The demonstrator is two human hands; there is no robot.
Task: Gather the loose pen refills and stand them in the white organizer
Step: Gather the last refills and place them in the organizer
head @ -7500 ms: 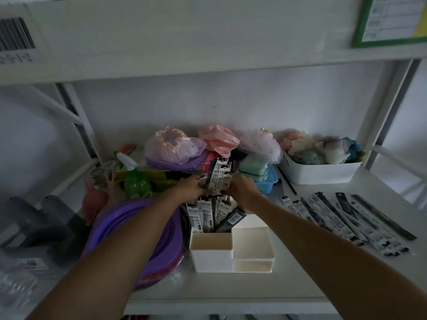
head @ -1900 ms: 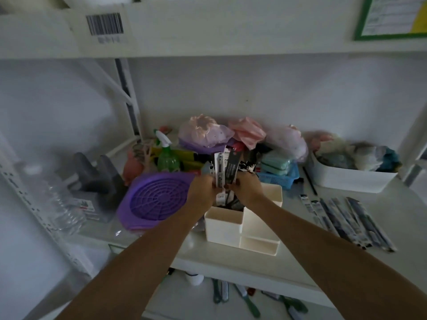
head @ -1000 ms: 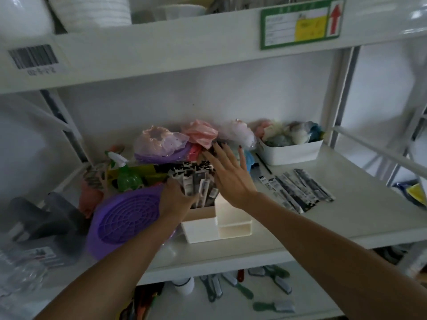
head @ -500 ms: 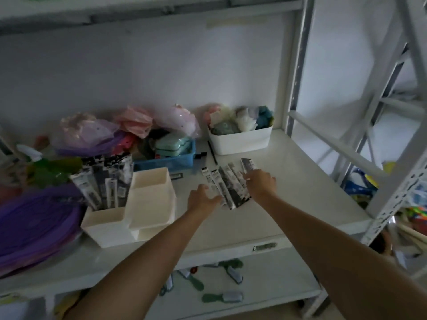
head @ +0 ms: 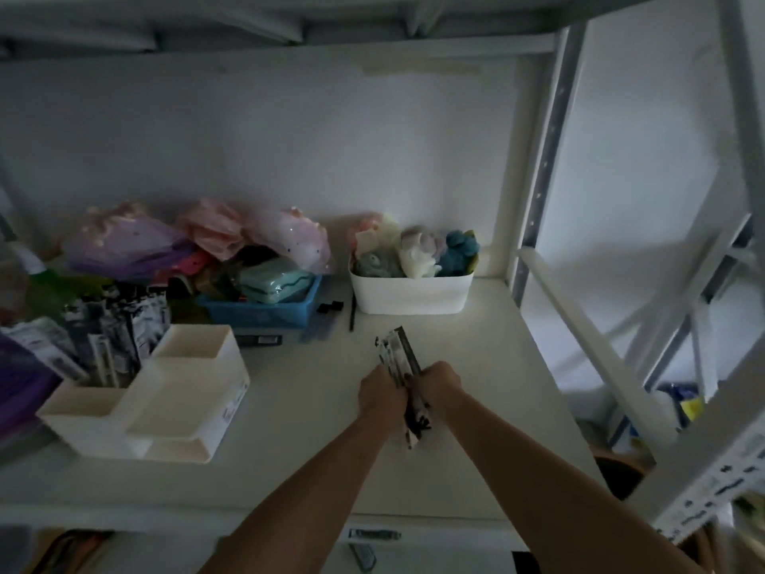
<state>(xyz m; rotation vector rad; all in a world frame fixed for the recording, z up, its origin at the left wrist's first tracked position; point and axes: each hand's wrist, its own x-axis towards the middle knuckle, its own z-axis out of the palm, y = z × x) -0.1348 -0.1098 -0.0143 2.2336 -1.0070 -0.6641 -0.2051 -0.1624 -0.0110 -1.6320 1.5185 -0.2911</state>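
Note:
A bundle of packaged pen refills [head: 398,354] is pressed together between my left hand [head: 381,393] and my right hand [head: 439,384] over the middle of the white shelf. Both hands are closed on the bundle, whose ends stick out above and below them. The white organizer [head: 174,401] stands at the left of the shelf. Its rear left compartment holds several upright refill packs [head: 111,329]; its other compartments look empty. One refill pack [head: 260,339] lies flat behind the organizer.
A blue basket [head: 265,310] with soap boxes and a white bin [head: 410,290] of soft items stand along the back wall. A purple lid [head: 18,383] sits at far left. A black pen [head: 352,312] lies between basket and bin. Shelf uprights [head: 542,159] rise at the right.
My view swung right from the organizer. My hands left the upright packs, reached the refills spread flat on the shelf and have squeezed them into one bundle.

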